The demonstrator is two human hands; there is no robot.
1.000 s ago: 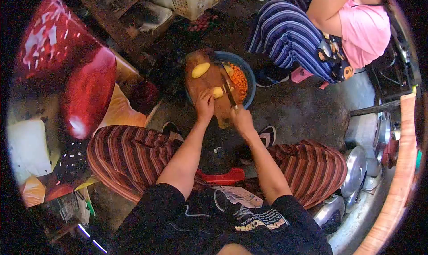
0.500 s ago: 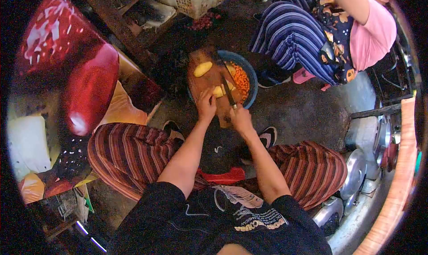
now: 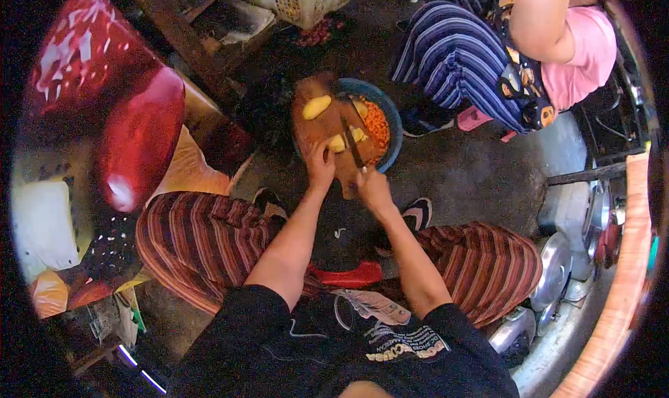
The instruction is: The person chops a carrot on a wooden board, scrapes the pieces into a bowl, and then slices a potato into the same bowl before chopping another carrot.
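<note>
A wooden cutting board [image 3: 306,128] rests over a blue basin [image 3: 396,137] on the floor between my feet. My left hand [image 3: 320,167] is closed on a peeled yellow potato [image 3: 336,144], pressing it to the board. In my right hand [image 3: 375,189] is the handle of a knife [image 3: 353,143], its blade against the right part of that potato. Another peeled potato [image 3: 317,107] lies farther up the board. Diced carrots [image 3: 377,124] fill the right side of the basin, with a yellow piece among them. The board hides the rest of the basin.
Across from me at the right sits a person in a pink top [image 3: 582,57]. A white plastic basket [image 3: 296,2] stands at the back, near some reddish bits [image 3: 320,32] on the floor. Pot lids [image 3: 554,262] line the right side. A red stool [image 3: 348,274] shows beneath me.
The knife and my right hand have shifted slightly left along the potato. My left hand stays nearly in place. The other person's arm has bent, with the elbow now lower.
</note>
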